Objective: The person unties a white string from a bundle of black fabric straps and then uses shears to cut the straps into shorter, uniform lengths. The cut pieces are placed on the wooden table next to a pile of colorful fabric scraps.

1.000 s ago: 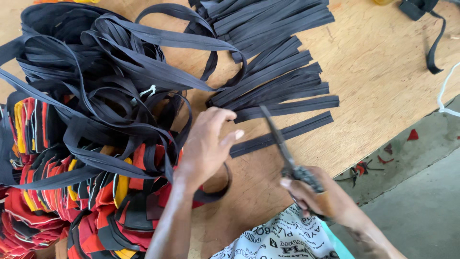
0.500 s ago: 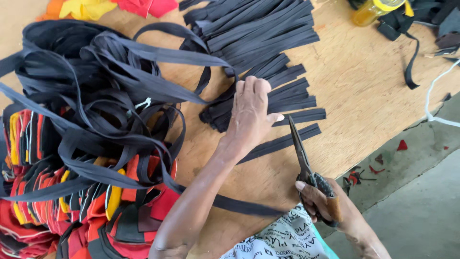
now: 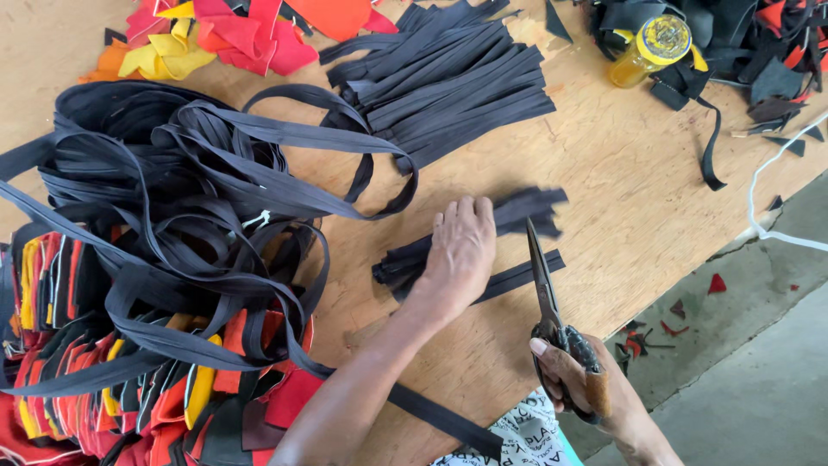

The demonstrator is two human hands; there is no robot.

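Beside tangled webbing, cut strips, bottle

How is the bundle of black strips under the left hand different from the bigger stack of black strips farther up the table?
The small bundle holds few strips and is pressed flat by the left hand; the big stack holds many more and lies untouched. The small bundle sits right beside the scissors in the right hand; the big stack lies farther off, near the red and yellow scraps. Both are cut black strips, laid side by side on the wooden table.
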